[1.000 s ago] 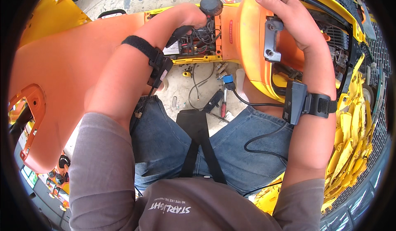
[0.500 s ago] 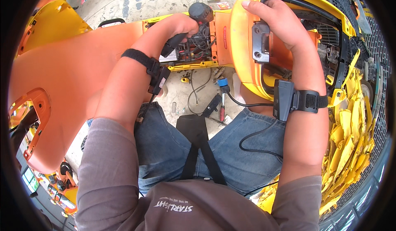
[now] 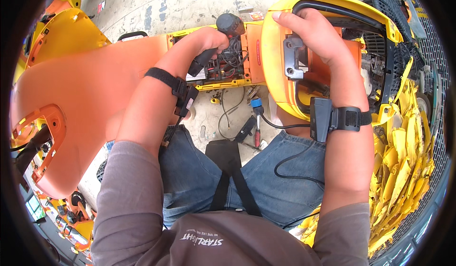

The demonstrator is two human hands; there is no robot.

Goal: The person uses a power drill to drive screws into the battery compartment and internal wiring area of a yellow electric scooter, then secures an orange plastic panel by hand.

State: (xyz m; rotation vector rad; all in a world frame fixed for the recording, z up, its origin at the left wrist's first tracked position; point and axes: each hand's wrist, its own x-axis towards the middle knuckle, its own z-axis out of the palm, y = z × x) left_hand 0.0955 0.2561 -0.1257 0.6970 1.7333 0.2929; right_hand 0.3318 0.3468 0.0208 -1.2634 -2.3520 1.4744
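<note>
A big orange housing (image 3: pixel 90 99) fills the left of the view, lying across the person's lap, probably so its open compartment (image 3: pixel 223 69) of wires and parts faces up within reach. To the right sits the yellow shell (image 3: pixel 280 66) with a black handle rim (image 3: pixel 342 12), tilted on edge. The right hand (image 3: pixel 316 38) is laid over its top, fingers curled around a grey bracket (image 3: pixel 295 57); this reads as steadying the shell. The left hand (image 3: pixel 209 40) has its grip pressed together around the black handle of a power screwdriver (image 3: pixel 223 38), whose head points into the compartment. The tip and whatever it meets are hidden behind the hand. Below, on the concrete floor (image 3: pixel 190 4), lie 1 red-handled tool (image 3: pixel 257 133) and loose black cables (image 3: pixel 228 114), partly cut off by the knees. Yellow plastic parts (image 3: pixel 403 161) pile at right, blurred toward the rim.
</note>
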